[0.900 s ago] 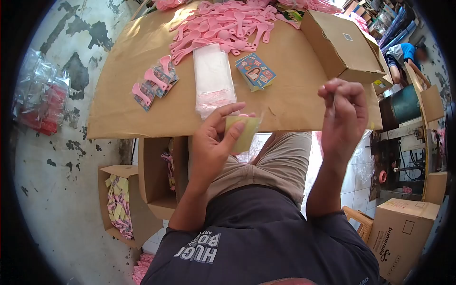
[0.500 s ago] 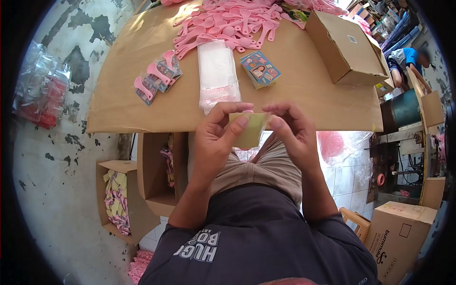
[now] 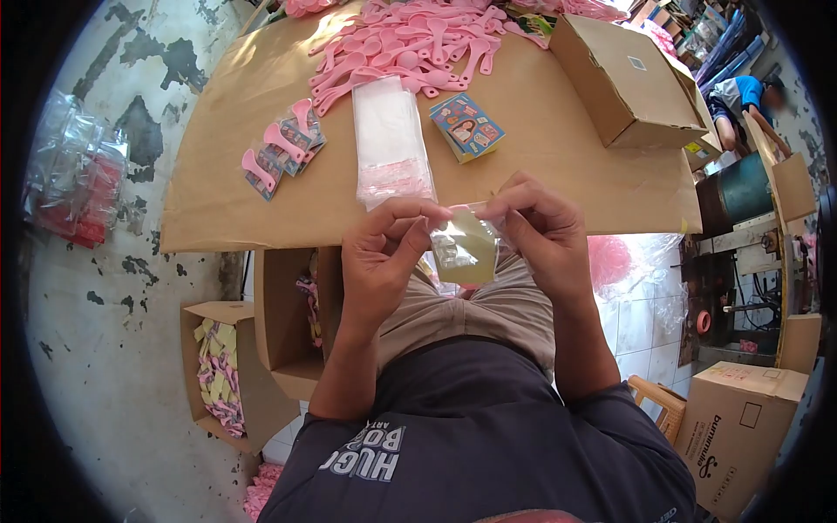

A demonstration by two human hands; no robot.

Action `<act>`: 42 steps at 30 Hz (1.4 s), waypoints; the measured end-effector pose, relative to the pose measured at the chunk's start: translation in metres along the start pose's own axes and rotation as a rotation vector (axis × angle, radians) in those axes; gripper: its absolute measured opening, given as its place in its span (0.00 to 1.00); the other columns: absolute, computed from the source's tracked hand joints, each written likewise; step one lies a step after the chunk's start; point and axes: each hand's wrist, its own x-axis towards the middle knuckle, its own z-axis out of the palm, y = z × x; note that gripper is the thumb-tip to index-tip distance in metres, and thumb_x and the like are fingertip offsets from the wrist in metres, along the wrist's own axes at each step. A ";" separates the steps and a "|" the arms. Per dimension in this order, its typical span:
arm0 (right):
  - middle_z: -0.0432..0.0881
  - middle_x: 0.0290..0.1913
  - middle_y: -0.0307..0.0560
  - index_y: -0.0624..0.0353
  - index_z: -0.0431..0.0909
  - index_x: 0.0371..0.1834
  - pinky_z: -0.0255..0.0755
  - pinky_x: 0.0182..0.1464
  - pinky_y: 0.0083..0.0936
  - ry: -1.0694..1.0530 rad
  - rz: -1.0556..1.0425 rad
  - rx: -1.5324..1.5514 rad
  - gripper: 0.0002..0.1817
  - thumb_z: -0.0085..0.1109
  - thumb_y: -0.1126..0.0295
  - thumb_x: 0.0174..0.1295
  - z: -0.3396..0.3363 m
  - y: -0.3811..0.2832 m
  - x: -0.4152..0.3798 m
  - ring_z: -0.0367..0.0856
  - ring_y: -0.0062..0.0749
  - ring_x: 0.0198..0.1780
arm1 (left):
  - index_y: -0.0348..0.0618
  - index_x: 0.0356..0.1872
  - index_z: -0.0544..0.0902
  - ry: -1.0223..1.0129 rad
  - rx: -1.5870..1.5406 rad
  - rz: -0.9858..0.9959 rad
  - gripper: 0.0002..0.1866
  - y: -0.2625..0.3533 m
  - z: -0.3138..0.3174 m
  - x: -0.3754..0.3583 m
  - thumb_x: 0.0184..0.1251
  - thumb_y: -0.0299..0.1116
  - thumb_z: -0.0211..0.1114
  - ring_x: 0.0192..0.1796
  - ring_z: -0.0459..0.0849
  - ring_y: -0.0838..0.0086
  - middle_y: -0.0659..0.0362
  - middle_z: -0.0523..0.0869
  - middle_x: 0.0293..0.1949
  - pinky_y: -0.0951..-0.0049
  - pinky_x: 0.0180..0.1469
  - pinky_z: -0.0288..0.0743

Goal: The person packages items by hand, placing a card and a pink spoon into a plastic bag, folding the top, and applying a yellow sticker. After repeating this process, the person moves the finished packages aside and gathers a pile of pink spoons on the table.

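My left hand (image 3: 384, 257) pinches the upper left corner of a clear plastic bag (image 3: 466, 250), held just off the table's near edge. The bag's upper right corner is between the fingers of my right hand (image 3: 545, 235). Inside lies a yellowish card, with a bit of pink showing at its lower end. Beyond my hands, a stack of clear bags (image 3: 388, 131) lies on the table. To its right is a stack of blue printed cards (image 3: 468, 126). On the left, several pink spoons (image 3: 277, 144) rest on printed cards.
A heap of pink spoons (image 3: 410, 48) covers the table's far side. A cardboard box (image 3: 623, 83) stands at the far right. Below left, an open box (image 3: 218, 375) holds packed pieces. Another person (image 3: 741, 100) bends over at the right.
My hands have spread slightly apart, and the bag with the card now faces up, stretched between them. Before, the card was tilted and partly behind my left fingers.
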 end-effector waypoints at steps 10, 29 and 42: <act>0.78 0.40 0.40 0.66 0.86 0.41 0.67 0.35 0.16 -0.141 -0.058 -0.231 0.08 0.56 0.83 0.68 0.001 -0.016 0.002 0.74 0.14 0.35 | 0.34 0.47 0.80 -0.041 -0.133 0.006 0.07 -0.008 -0.016 -0.004 0.72 0.20 0.60 0.39 0.84 0.82 0.57 0.88 0.40 0.80 0.48 0.78; 0.78 0.35 0.38 0.59 0.85 0.50 0.62 0.28 0.22 0.077 -0.050 -0.677 0.13 0.72 0.75 0.63 0.008 0.008 0.017 0.67 0.17 0.25 | 0.33 0.66 0.80 0.112 0.553 0.475 0.20 0.030 -0.095 0.024 0.75 0.14 0.58 0.66 0.85 0.66 0.46 0.87 0.62 0.71 0.63 0.80; 0.81 0.47 0.52 0.63 0.82 0.52 0.77 0.50 0.38 0.265 0.125 -0.996 0.27 0.73 0.50 0.64 -0.028 0.056 0.086 0.82 0.41 0.49 | 0.51 0.77 0.71 0.294 1.425 0.280 0.33 -0.033 -0.157 0.067 0.75 0.47 0.66 0.83 0.60 0.45 0.43 0.68 0.79 0.48 0.80 0.56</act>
